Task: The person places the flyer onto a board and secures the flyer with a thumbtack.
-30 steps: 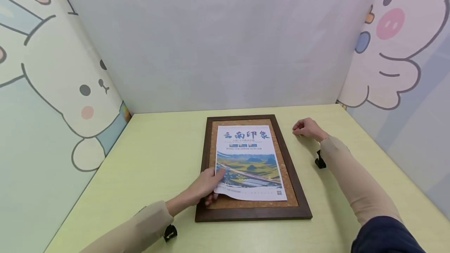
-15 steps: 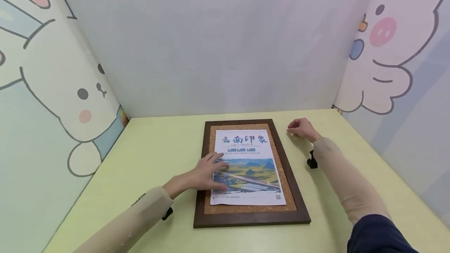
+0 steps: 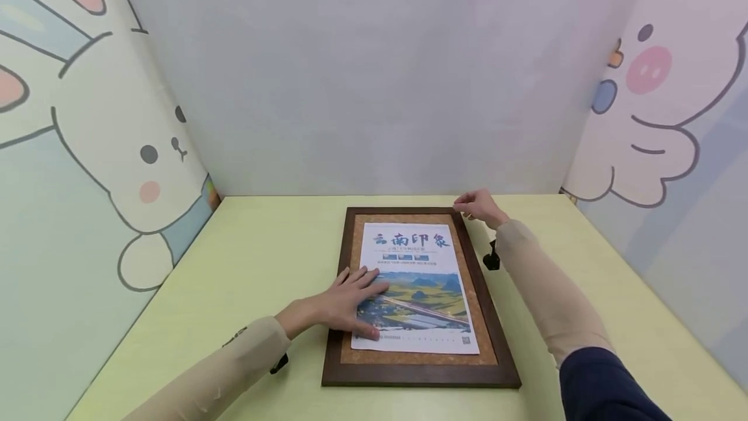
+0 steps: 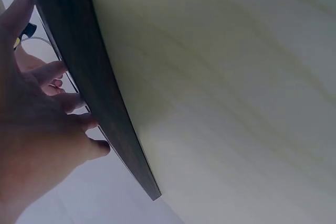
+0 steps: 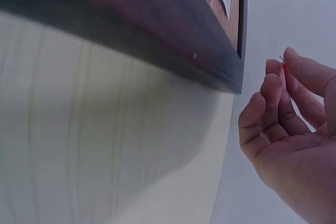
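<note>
One poster [image 3: 417,288], titled 云南印象 | left hand [image 3: 346,305] spread upon it | right hand [image 3: 480,206] pinches red pin [image 5: 285,67]

Left hand [image 4: 44,129], fingers spread along dark frame [image 4: 89,61]; right hand [image 4: 29,60] beyond; pale grained tabletop [image 4: 226,103] beside.

head: high, forward-down | wrist views: close, low over table [image 5: 79,129] | shared: frame [image 3: 421,377]

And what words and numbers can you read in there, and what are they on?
"云南印象": big characters across the top of the poster.
Smaller lines under them: too small to read.
Bottom line: too small to read.
QR code, poster's bottom-right corner: too small to make out.
</note>
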Tool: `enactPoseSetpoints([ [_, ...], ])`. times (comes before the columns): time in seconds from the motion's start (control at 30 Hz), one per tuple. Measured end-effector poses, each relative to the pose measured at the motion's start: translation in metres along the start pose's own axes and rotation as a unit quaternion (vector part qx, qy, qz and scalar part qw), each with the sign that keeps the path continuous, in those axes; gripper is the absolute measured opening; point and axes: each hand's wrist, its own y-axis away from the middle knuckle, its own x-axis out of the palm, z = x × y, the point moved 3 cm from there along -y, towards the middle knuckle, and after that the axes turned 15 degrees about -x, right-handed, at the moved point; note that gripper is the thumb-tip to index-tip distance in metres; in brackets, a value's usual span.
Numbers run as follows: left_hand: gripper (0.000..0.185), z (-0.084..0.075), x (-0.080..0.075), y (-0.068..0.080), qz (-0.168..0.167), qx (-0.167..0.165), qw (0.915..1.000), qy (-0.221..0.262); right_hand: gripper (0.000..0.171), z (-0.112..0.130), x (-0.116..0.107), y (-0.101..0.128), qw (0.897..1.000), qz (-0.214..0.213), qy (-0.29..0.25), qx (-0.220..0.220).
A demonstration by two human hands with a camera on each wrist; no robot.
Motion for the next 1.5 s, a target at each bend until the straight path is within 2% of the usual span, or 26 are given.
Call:
enactPoseSetpoints([
  [0.27, 0.092, 0.001, 0.001, 0.004, -0.005, -0.001, 0.9999, -0.01, 0.027, 0.015, 0.034, -0.018, 1.0, 0.01, -0.001, -0.007],
  [0.53, 0.092, 0.001, 0.003, 0.005, -0.006, -0.001, 0.9999, -0.009, 0.024, 0.02, 0.053, -0.028, 0.999, 0.035, 0.018, -0.003],
  [0.7, 0.092, 0.001, 0.003, 0.004, -0.008, -0.004, 0.9999, -0.013, 0.024, 0.025, 0.061, -0.032, 0.998, 0.058, 0.027, -0.003],
  [1.23, 0.093, 0.0, 0.001, 0.004, -0.003, -0.008, 0.9999, -0.013, 0.016, 0.036, 0.081, -0.037, 0.992, 0.098, 0.061, -0.041],
  [1.5, 0.092, -0.003, -0.001, 0.005, 0.002, -0.012, 0.9998, -0.015, 0.014, 0.042, 0.084, -0.034, 0.99, 0.125, 0.062, -0.038],
])
